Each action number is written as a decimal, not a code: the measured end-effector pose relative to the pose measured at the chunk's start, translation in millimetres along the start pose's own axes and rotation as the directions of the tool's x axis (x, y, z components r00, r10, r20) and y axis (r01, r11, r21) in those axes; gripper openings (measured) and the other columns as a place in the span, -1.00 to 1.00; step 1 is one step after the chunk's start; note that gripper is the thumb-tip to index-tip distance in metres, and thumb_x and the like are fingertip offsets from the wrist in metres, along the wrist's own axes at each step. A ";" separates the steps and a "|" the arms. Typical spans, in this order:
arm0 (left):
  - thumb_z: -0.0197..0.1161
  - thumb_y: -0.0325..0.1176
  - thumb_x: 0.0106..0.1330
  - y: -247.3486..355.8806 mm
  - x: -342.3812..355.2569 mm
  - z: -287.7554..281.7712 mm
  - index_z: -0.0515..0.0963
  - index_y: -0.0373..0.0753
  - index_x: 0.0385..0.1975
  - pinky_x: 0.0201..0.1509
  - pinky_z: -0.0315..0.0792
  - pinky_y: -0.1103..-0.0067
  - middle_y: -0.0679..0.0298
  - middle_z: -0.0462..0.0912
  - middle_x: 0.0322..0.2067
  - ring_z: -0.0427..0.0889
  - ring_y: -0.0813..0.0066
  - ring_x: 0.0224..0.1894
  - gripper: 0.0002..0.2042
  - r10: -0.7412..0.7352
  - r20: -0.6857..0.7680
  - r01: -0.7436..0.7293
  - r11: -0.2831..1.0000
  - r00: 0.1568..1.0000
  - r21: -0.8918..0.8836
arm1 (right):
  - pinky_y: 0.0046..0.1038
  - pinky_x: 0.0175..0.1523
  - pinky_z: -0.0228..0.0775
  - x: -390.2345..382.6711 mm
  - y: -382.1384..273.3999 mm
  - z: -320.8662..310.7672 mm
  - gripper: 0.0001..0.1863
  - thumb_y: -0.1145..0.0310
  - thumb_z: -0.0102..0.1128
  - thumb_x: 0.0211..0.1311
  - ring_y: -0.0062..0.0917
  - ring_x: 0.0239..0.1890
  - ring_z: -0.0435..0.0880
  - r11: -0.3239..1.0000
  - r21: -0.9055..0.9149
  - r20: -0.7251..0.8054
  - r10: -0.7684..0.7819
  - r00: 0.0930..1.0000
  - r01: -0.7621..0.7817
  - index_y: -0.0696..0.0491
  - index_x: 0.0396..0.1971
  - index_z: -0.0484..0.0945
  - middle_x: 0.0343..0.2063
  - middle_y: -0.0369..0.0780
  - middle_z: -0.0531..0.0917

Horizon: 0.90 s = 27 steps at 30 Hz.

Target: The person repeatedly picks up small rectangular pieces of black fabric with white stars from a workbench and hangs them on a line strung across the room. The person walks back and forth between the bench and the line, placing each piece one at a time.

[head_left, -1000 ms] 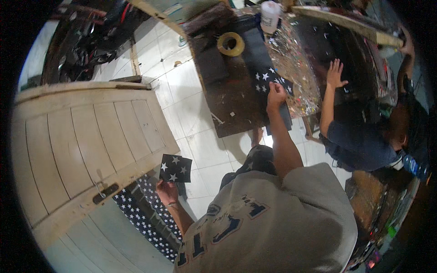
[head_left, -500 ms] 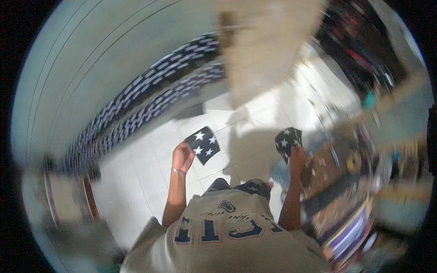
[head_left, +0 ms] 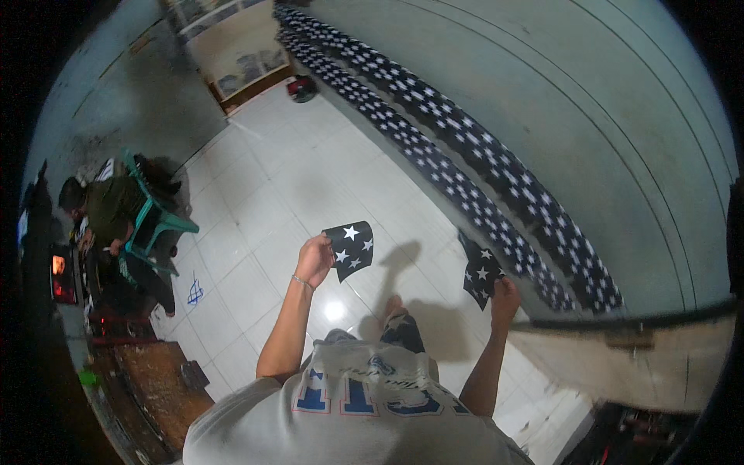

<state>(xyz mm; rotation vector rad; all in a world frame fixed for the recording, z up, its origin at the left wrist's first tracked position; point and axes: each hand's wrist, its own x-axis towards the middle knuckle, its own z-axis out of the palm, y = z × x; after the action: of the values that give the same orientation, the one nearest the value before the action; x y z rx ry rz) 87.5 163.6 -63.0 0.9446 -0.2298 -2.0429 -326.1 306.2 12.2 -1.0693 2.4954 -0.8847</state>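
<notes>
My left hand (head_left: 314, 260) is raised in front of me and holds a small black piece with white stars (head_left: 350, 246) by its edge. My right hand (head_left: 504, 297) holds a second black star-printed piece (head_left: 480, 273) lower down, close to the floor. Just to the right of it, two long rows of the same black star pieces (head_left: 465, 167) lie side by side along the base of a large pale curved wall (head_left: 589, 116). My grey shirt and one bare foot (head_left: 394, 304) show below.
White tiled floor (head_left: 263, 194) stretches ahead. At the left a seated person (head_left: 108, 209) sits by a green plastic chair (head_left: 155, 225). A brown wooden table (head_left: 155, 387) stands at lower left. A cabinet (head_left: 232, 54) is at the far end, and a wooden beam (head_left: 620, 325) at right.
The view has swung round from the work table to the floor and wall. Both hands still hold a star piece each; the right hand has dropped toward the rows on the floor.
</notes>
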 end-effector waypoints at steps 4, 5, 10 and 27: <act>-0.11 -0.44 0.13 -58.4 14.1 -20.7 0.37 -0.35 -0.33 -0.08 0.38 0.36 0.15 0.49 -0.24 0.49 0.35 -0.20 -0.83 0.228 -0.137 -0.233 0.972 0.964 -0.027 | -0.48 -0.19 0.35 99.2 29.4 61.2 -0.76 0.43 0.15 0.03 -0.45 -0.36 0.56 0.975 0.017 0.223 -0.219 0.950 0.221 0.26 -0.31 0.52 -0.42 -0.10 0.59; -0.11 -0.43 0.13 -70.0 18.2 -24.8 0.37 -0.36 -0.31 -0.06 0.38 0.36 0.13 0.49 -0.22 0.50 0.33 -0.19 -0.81 0.263 -0.152 -0.272 0.962 0.953 -0.037 | -0.48 -0.20 0.36 117.0 31.2 74.4 -0.77 0.43 0.15 0.03 -0.46 -0.36 0.56 0.940 0.017 0.266 -0.332 0.905 0.340 0.26 -0.32 0.52 -0.43 -0.10 0.59; -0.15 -0.42 0.11 -103.8 11.8 -37.1 0.33 -0.45 -0.14 0.14 0.22 0.30 0.05 0.46 -0.12 0.42 0.22 -0.02 -0.66 0.432 -0.266 -0.461 0.886 0.862 -0.055 | -0.51 -0.47 0.25 144.3 2.0 139.9 -0.90 0.47 0.13 0.01 -0.59 -0.63 0.37 0.887 0.172 0.374 -0.461 0.805 0.428 0.20 -0.51 0.48 -0.71 -0.21 0.45; -0.09 -0.44 0.09 -168.1 -43.1 -69.6 0.41 -0.41 -0.25 -0.02 0.32 0.39 0.13 0.51 -0.25 0.47 0.31 -0.16 -0.73 0.692 -0.428 -0.786 0.614 0.581 -0.075 | -0.48 -0.36 0.39 167.8 -96.1 176.5 -0.82 0.44 0.17 -0.02 -0.43 -0.51 0.61 0.374 0.407 0.094 -0.924 0.370 0.833 0.25 -0.43 0.55 -0.54 -0.05 0.61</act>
<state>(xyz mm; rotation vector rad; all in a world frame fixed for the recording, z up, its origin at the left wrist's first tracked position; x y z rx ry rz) 45.8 312.8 -167.6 0.8361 -0.1221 -1.0431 -304.0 57.3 -66.0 -2.2980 1.2633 -1.1459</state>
